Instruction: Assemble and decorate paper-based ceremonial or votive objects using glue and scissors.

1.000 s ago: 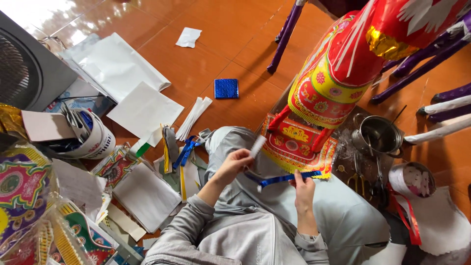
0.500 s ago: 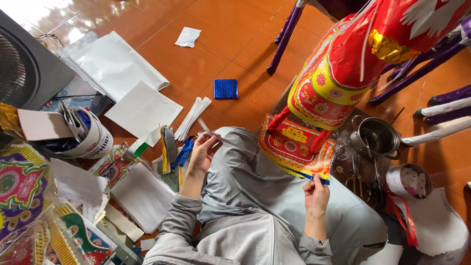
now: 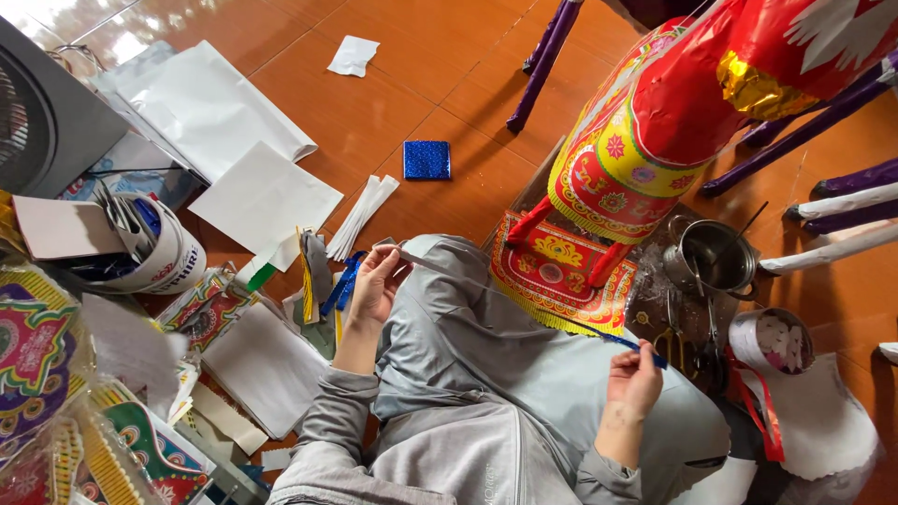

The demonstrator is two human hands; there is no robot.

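Note:
I sit on an orange tiled floor in grey clothes. A long thin strip (image 3: 524, 304), blue on one side and pale on the other, stretches across my lap between both hands. My left hand (image 3: 376, 281) pinches its pale end near my left knee. My right hand (image 3: 634, 379) grips its blue end low on the right. Just beyond my knees stands a big red and yellow paper figure (image 3: 645, 140) on a patterned red base (image 3: 559, 271).
White paper sheets (image 3: 220, 140), folded white strips (image 3: 360, 217) and a blue glitter square (image 3: 427, 160) lie on the floor. A white bucket of tools (image 3: 154, 245) stands left. A metal pot (image 3: 716, 254), a tape roll (image 3: 772, 341), purple poles (image 3: 547, 56) and printed paper pieces (image 3: 37, 365) surround me.
My hands were close together over my lap holding the strip. They have drawn apart, left hand up-left and right hand down-right, pulling the strip out long and taut.

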